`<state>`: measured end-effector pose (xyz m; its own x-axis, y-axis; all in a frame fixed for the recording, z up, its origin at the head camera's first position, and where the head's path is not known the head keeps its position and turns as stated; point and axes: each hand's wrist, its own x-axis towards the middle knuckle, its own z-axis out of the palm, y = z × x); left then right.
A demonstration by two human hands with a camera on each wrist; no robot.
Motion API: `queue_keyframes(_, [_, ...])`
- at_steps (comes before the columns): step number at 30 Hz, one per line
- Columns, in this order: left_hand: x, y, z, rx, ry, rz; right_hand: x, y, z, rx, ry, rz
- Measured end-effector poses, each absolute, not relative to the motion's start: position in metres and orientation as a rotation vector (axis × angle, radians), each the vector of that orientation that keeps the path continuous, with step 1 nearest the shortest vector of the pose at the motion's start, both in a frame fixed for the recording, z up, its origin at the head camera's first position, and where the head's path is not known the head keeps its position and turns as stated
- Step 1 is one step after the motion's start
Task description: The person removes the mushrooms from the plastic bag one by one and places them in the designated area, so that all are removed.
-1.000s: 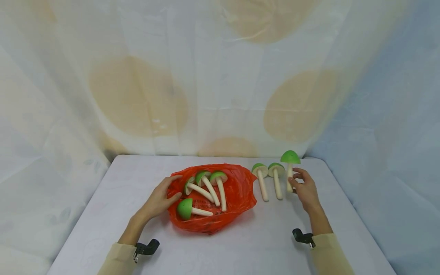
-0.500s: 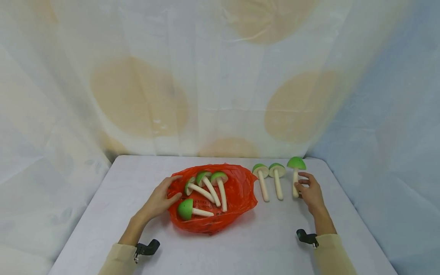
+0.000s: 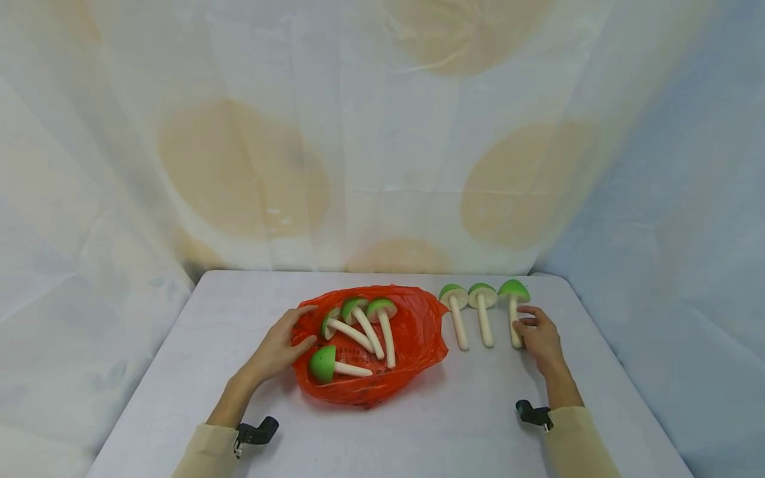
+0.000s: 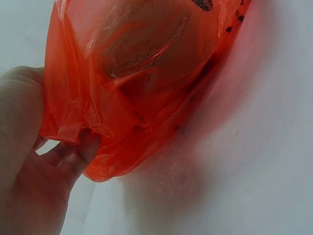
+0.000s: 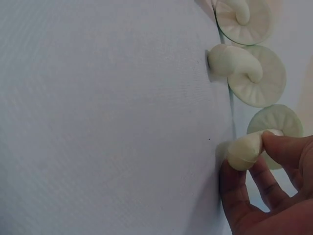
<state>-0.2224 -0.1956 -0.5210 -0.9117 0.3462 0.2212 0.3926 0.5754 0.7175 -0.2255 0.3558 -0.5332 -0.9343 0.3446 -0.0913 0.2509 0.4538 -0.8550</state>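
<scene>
A red plastic bag (image 3: 412,332) lies open on the white table (image 3: 430,425) with several green-capped toy mushrooms (image 3: 358,332) inside. My left hand (image 3: 303,326) grips the bag's left edge; the left wrist view shows its thumb and fingers (image 4: 80,149) pinching the red film (image 4: 146,73). Right of the bag, three mushrooms lie side by side, caps away from me: one (image 3: 457,322), a second (image 3: 483,320) and a third (image 3: 512,309). My right hand (image 3: 523,326) pinches the third one's stem end (image 5: 242,151), low on the table.
A pale cloth with tan circles (image 3: 382,166) hangs behind and at both sides of the table. The table's right edge (image 3: 621,372) runs close to my right hand. Bare tabletop lies in front of the bag and the mushroom row.
My right hand has lowered the third mushroom from upright in the air down beside the other two, sliding slightly right. The left hand and bag stayed still.
</scene>
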Motion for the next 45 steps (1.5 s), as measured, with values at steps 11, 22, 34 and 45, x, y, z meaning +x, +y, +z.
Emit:
queue_keyframes(11, [-0.2217,-0.1947,-0.5216,-0.667,-2.719,-1.239,-0.2223,0.3563,-0.5342,-0.542,-2.655,1.498])
queue_keyframes(22, [-0.2207,-0.1933,-0.5216,-0.654,-2.734,-1.241,-0.2219,0.3602,-0.5374,-0.546,-2.683,1.505])
queue_keyframes(34, [-0.2208,-0.1929,-0.5202,-0.655,-2.740,-1.238,-0.2194,0.3596,-0.5371,-0.574,-2.663,1.522])
queue_keyframes(45, [-0.2212,-0.1936,-0.5201,-0.654,-2.736,-1.242,-0.2196,0.3608,-0.5353,-0.583,-2.654,1.502])
